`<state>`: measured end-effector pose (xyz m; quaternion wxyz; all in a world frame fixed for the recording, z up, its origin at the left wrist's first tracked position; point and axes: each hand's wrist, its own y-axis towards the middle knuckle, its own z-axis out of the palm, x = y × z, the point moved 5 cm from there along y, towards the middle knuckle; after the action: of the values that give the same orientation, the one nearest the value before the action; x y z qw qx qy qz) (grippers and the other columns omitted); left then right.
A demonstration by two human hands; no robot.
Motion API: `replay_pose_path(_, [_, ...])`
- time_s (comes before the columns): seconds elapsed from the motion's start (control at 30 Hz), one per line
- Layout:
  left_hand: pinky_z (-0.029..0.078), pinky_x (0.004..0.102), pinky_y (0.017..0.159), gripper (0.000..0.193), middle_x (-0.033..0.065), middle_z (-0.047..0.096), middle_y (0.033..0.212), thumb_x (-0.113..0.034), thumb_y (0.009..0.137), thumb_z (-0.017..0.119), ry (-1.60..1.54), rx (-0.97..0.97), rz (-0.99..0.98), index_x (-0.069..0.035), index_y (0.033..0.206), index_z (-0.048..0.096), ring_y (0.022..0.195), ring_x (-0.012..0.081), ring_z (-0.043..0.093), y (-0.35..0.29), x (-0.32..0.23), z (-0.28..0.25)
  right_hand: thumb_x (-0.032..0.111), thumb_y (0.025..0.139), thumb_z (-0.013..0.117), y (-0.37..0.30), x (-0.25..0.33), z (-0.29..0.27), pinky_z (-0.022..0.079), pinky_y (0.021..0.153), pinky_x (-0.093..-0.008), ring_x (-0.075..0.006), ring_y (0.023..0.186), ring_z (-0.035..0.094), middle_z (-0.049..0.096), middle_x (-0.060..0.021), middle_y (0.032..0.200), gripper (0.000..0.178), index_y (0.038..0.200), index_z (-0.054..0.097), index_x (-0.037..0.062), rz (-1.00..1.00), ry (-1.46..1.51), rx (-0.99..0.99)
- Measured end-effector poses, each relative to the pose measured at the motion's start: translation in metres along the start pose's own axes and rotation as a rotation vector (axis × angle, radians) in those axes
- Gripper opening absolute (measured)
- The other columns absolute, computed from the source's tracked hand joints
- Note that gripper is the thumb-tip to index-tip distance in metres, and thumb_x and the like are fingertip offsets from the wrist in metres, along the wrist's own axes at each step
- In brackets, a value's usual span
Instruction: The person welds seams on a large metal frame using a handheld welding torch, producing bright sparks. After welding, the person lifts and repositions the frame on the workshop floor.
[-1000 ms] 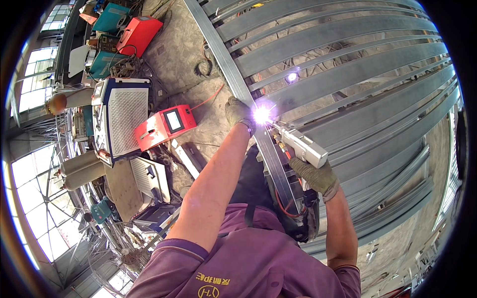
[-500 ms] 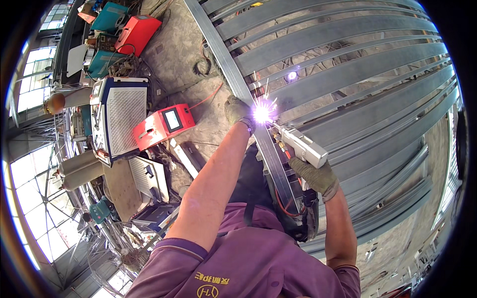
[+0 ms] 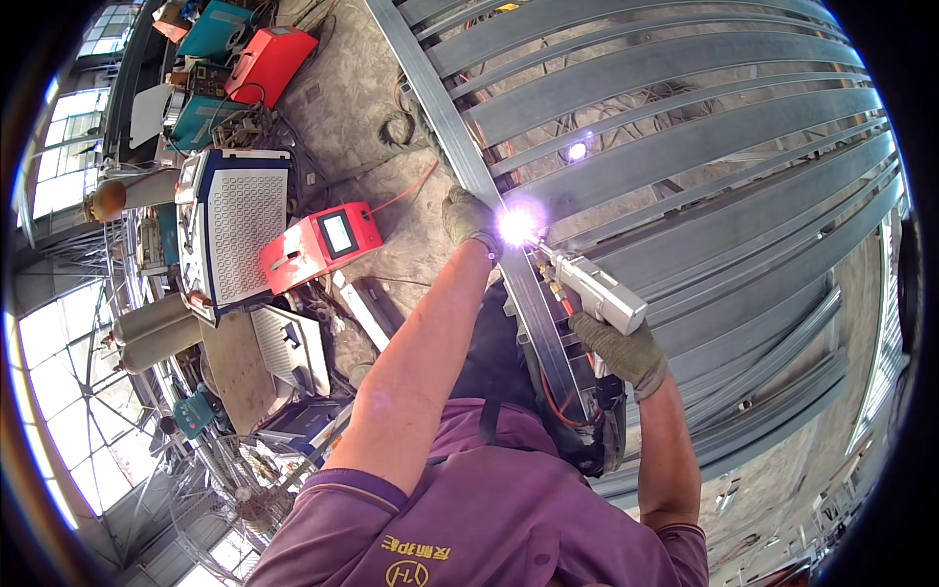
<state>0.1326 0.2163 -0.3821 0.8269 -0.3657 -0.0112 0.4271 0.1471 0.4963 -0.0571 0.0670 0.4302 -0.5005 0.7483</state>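
Observation:
In an olive work glove, my right hand (image 3: 623, 352) is wrapped round the grip of a silver handheld welding gun (image 3: 600, 292). The gun's nozzle points up and left at a grey metal rail (image 3: 428, 103), and a bright white-violet glare hides the weld spot. My left hand (image 3: 468, 216), gloved too, is closed on the rail's left edge, just beside the glare; its fingertips are partly hidden. Several long grey metal slats (image 3: 636, 122) meet the rail from the right. My legs show under the rail's near end.
A red box with a screen (image 3: 323, 249) stands left of my left arm, near a white-and-blue perforated cabinet (image 3: 249, 230). Further off are a red machine (image 3: 271, 67) and a teal one (image 3: 217, 34). A cable coil (image 3: 398, 127) lies on the concrete floor. Metal bars (image 3: 782, 391) are stacked at right.
The spark spray round the weld spot has shrunk to a more compact glare. Both hands and the welding gun stay almost where they were.

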Motion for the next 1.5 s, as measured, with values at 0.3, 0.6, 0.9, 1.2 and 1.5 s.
replay_pose_path(0.3, [0.056, 0.0299, 0.061, 0.016, 0.0054, 0.067, 0.085, -0.009, 0.102, 0.055, 0.185, -0.169, 0.052, -0.006, 0.101, 0.07, 0.071, 0.0166, 0.064, 0.018, 0.009, -0.009, 0.02, 0.092, 0.082, 0.0, -0.006, -0.003, 0.055, 0.067, -0.0281, -0.0094, 0.08, 0.066, 0.071, -0.0022, 0.093, 0.039, 0.124, 0.069, 0.0022, 0.017, 0.056, -0.028])
replay_pose_path(0.6, [0.052, 0.0321, 0.059, 0.015, 0.0054, 0.065, 0.082, -0.009, 0.099, 0.056, 0.287, -0.143, 0.072, -0.006, 0.095, 0.07, 0.069, 0.0167, 0.06, 0.014, 0.007, -0.038, 0.018, 0.093, 0.08, 0.0, -0.005, 0.003, 0.056, 0.075, -0.0278, -0.0101, 0.091, 0.067, 0.072, -0.0042, 0.106, 0.044, 0.131, 0.066, 0.002, -0.06, 0.038, 0.03])
replay_pose_path(0.9, [0.055, 0.0415, 0.074, 0.026, 0.0111, 0.066, 0.098, -0.026, 0.103, 0.05, -0.195, -0.32, 0.044, -0.005, 0.109, 0.065, 0.084, 0.0266, 0.063, -0.033, -0.018, 0.068, 0.016, 0.093, 0.079, -0.003, -0.006, 0.001, 0.056, 0.072, -0.0265, -0.0093, 0.086, 0.066, 0.071, -0.0035, 0.103, 0.045, 0.133, 0.065, 0.0008, -0.008, 0.075, 0.016])
replay_pose_path(1.2, [0.054, 0.0509, 0.091, 0.052, 0.0296, 0.07, 0.117, -0.043, 0.109, 0.039, 0.617, -1.432, 0.438, 0.002, 0.119, 0.063, 0.106, 0.0456, 0.068, -0.099, -0.064, 0.073, 0.018, 0.092, 0.081, -0.003, -0.009, 0.001, 0.056, 0.072, -0.0266, -0.0098, 0.086, 0.067, 0.071, -0.0036, 0.102, 0.046, 0.132, 0.065, 0.0003, -0.015, 0.078, 0.007])
replay_pose_path(1.5, [0.051, 0.0486, 0.096, 0.053, 0.0304, 0.07, 0.117, -0.042, 0.108, 0.04, 0.944, -1.518, 0.545, 0.002, 0.118, 0.067, 0.111, 0.0475, 0.066, -0.099, -0.068, 0.065, 0.018, 0.092, 0.081, -0.005, -0.008, 0.001, 0.057, 0.077, -0.0286, -0.0109, 0.091, 0.067, 0.073, -0.0043, 0.106, 0.045, 0.131, 0.066, 0.0015, -0.055, 0.018, 0.012])
